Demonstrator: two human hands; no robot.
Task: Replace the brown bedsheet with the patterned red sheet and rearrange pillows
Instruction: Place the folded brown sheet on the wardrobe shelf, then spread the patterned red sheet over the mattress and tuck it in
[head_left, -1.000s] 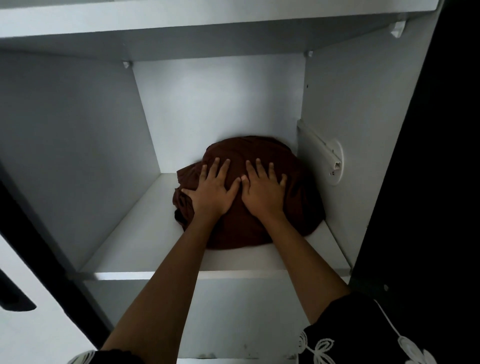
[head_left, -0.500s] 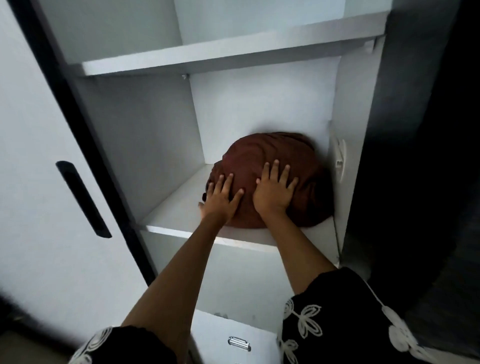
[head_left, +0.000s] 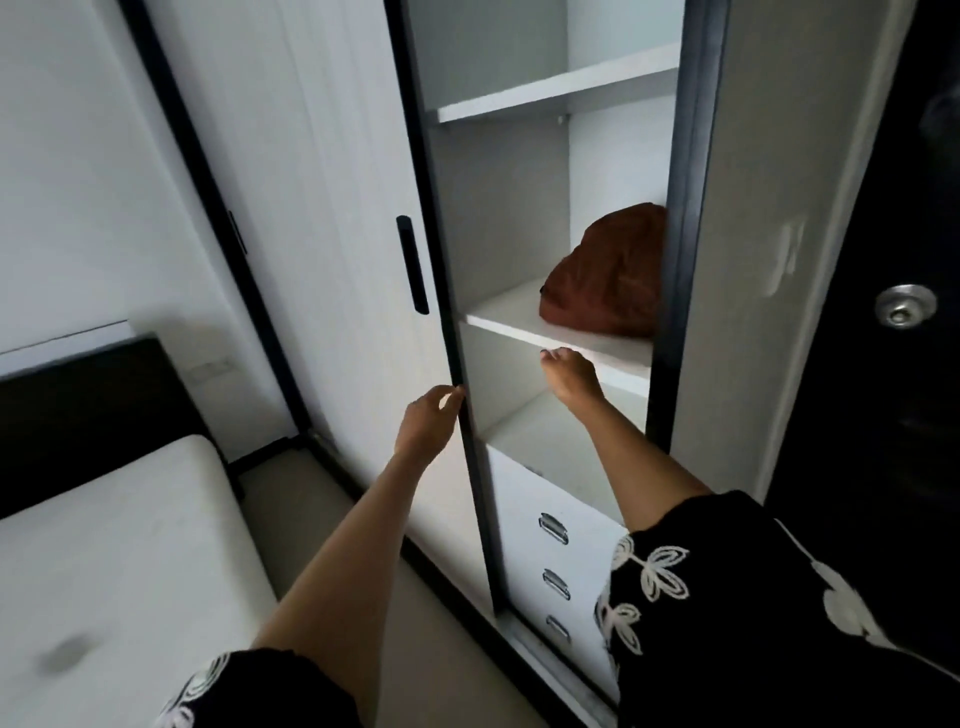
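Both hands have come off the brown sheet (head_left: 608, 280) since the earlier frames, and the view has pulled back to take in the whole wardrobe (head_left: 519, 171). White inside with black-edged sliding doors, it stands open on a narrow bay of shelves. To its left lies a bare white mattress (head_left: 104, 561) against a dark headboard (head_left: 78, 415). The left door (head_left: 332, 260) carries a long black handle (head_left: 413, 265); the right door (head_left: 753, 260) covers the right part of the bay. On the middle shelf (head_left: 504, 322) sits the sheet, bunched into a rounded, creased mound of dull reddish brown, pushed to the right so that its far side is hidden behind the right door's edge. Three drawers (head_left: 550, 566) with metal pulls sit at the bottom. The left hand (head_left: 426, 426) is at the left door's black edge, fingers loosely curled with the tips touching it; whether it grips is unclear. The right hand (head_left: 571, 382) hangs just under the shelf's front lip, fingers relaxed, holding nothing.
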